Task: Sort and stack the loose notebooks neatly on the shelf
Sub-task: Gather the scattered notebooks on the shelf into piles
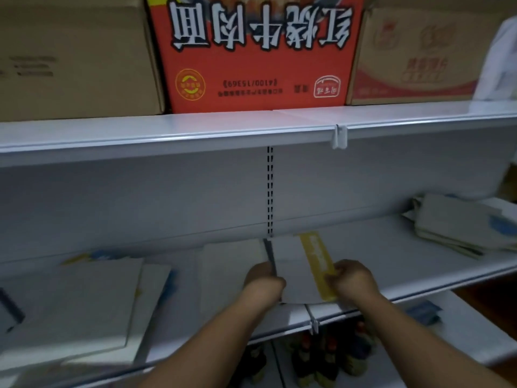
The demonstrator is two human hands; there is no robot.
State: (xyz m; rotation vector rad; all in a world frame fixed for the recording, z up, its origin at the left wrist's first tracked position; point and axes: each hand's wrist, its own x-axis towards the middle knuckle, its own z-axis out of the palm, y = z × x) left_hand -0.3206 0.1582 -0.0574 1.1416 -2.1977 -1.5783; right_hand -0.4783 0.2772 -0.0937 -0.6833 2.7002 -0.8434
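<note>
1. White metal shelving fills our view; on the upper shelf [167, 130] a red carton [257, 51] stands between brown boxes [75, 57].
2. Our left hand [261, 278] and right hand [354, 278] each grip a side edge of a grey notebook [296, 270] with a yellow band, at the front edge of the middle shelf [363, 242].
3. We see loose notebooks [84, 298] lying at the left and a notebook pile [458, 222] at the right of that shelf.
</note>
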